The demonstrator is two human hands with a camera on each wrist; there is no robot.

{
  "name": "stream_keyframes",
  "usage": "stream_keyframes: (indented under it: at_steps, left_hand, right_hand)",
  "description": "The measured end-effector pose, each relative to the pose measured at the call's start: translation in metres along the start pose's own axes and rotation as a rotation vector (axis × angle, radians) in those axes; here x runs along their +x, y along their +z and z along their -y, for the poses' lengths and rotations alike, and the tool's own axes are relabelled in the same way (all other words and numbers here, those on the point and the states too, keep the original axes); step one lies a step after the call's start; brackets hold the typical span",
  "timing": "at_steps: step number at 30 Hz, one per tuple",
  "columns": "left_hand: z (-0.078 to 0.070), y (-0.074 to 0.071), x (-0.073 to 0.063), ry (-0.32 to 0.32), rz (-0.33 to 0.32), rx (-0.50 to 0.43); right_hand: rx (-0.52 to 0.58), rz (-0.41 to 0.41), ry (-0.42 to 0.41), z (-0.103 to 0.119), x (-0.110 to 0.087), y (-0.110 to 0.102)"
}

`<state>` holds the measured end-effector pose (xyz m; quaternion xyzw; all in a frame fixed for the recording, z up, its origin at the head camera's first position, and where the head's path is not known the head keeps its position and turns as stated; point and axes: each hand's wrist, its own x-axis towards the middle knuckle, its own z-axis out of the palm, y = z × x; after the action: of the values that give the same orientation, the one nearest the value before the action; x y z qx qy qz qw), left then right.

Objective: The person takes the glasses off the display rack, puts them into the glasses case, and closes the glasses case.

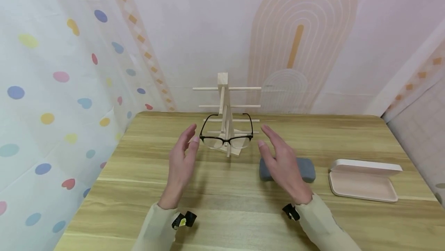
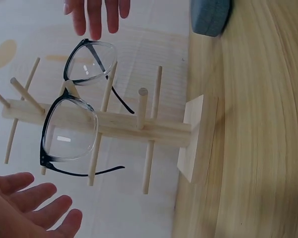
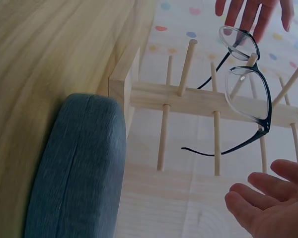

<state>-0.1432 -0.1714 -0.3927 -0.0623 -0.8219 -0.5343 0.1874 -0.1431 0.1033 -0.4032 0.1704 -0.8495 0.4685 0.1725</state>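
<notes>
Black-topped eyeglasses with clear lower rims (image 1: 226, 140) hang on a front peg of a wooden display stand (image 1: 223, 78), their temples pointing back on either side of the post. To the left of the glasses is my left hand (image 1: 182, 160), its fingers extended and a small gap between it and the frame. My right hand (image 1: 282, 162) stands on the other side in a mirrored pose, also apart from the glasses. In the left wrist view the bridge of the eyeglasses (image 2: 44, 126) rests at a peg. Neither hand holds anything.
Beneath and beside my right hand lies a closed blue-grey glasses case (image 1: 306, 170), partly hidden by it. Farther right, a white glasses case (image 1: 363, 187) sits with its lid raised. The wooden table (image 1: 114, 204) meets a patterned curtain (image 1: 194, 31) at the back.
</notes>
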Motion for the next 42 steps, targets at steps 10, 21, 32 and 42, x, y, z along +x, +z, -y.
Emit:
stream_keyframes:
  at_steps: [10,21,32,42]
  left_hand:
    - [0.000,0.003,0.008,-0.127,0.050,-0.111]
    - [0.002,0.004,0.018,-0.366,-0.028,-0.472]
    - [0.005,0.003,0.022,-0.438,-0.062,-0.616]
    - [0.008,0.006,0.026,-0.466,-0.108,-0.705]
  right_hand:
    - [0.074,0.066,0.130,0.005,0.011,0.006]
    - [0.174,0.077,0.269,0.003,0.018,0.011]
    - [0.301,0.077,0.370,0.005,0.024,0.013]
    - [0.474,0.024,0.406,0.005,0.029,0.018]
